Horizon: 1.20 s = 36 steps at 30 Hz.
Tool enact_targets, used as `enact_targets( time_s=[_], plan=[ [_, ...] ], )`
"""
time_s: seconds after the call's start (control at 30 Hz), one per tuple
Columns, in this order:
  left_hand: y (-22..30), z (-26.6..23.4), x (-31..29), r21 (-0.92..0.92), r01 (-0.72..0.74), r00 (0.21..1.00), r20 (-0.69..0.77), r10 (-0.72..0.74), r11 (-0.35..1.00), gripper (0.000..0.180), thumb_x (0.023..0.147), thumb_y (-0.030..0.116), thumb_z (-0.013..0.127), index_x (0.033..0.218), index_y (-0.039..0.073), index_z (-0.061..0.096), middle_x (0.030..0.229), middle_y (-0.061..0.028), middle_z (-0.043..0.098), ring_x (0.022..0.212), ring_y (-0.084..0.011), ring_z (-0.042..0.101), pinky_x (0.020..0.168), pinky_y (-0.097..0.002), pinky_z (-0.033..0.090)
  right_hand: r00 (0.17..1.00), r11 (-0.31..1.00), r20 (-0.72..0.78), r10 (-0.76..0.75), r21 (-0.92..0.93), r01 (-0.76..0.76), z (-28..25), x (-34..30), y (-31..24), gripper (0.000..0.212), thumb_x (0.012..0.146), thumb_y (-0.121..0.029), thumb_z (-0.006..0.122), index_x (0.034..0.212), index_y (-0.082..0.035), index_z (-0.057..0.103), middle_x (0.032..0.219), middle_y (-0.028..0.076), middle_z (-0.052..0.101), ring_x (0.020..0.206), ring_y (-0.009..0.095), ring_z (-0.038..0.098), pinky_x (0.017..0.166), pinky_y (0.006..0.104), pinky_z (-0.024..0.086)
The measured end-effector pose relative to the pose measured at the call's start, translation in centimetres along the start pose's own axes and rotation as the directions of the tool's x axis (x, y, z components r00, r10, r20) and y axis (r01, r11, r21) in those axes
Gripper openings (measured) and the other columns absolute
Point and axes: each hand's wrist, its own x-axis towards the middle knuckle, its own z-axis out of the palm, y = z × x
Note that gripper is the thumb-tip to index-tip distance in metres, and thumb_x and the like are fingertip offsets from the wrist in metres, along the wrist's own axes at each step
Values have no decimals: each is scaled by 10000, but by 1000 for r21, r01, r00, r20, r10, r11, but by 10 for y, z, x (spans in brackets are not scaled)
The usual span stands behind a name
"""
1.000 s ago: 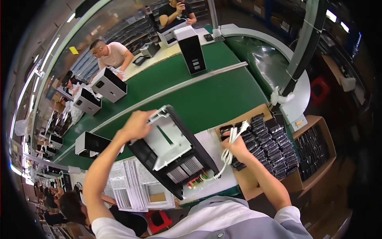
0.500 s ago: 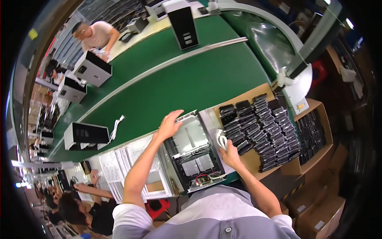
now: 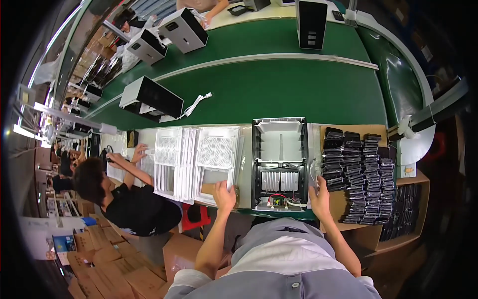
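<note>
An open-topped black housing (image 3: 257, 149) lies in front of me, with a white tray-like part, finned metal blocks and a small wired board inside. My left hand (image 3: 225, 198) is at the lower right corner of a white patterned panel (image 3: 217, 149), thumb and fingers about its edge. That panel is the rightmost of a row of similar white panels. My right hand (image 3: 320, 198) is closed beside the housing's lower right side. A looped white cable (image 3: 313, 170) shows at its fingertips, partly hard to make out.
Black wrapped packs (image 3: 368, 184) lie stacked on cardboard at right, beside an open carton (image 3: 420, 212). Beyond the housing runs a green belt (image 3: 298, 94), carrying a white-and-black unit (image 3: 154, 97) with a white cord (image 3: 198, 102). A co-worker (image 3: 134, 204) works at left.
My left hand has moved from the housing's far left corner down to the white panel. The right hand stays beside the housing with the cable. My view has turned, showing more of the left side.
</note>
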Motion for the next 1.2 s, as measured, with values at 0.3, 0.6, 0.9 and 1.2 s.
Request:
enact_targets(
  time_s=[0.3,0.6,0.9,1.2],
  plan=[
    [80,-117,-11,-236,81,987,-117,-111,968,196,867,57,693,1032,-48,692,814,-184,674,735,-291,651,681,-405,503,954,955,-33,-297,-2,297,-21,9,-37,576,916,-54,661,1433,39,423,1386,272,540,1287,373,551,1081,404,428],
    [159,-288,86,-316,-611,716,171,677,726,202,710,-9,779,909,-24,745,745,-106,676,643,-186,639,604,-289,478,550,549,96,-829,-38,835,-101,64,-195,816,672,-167,884,1381,10,521,1536,202,427,1467,381,350,1197,470,287],
    [186,-174,187,-712,-293,859,97,503,638,534,905,44,692,1413,-3,532,1164,-84,645,1057,-152,622,962,-313,498,972,615,-210,100,781,105,-68,-45,-105,607,973,-440,678,1274,77,582,1156,96,678,1021,184,649,898,339,517],
    [199,-33,202,-589,-419,765,182,618,691,273,883,67,719,1137,-30,704,964,-131,735,746,-177,666,685,-301,527,826,730,-247,507,632,-260,22,-131,-35,464,1081,-366,480,1212,69,574,1039,108,697,861,162,681,725,302,559]
  ],
)
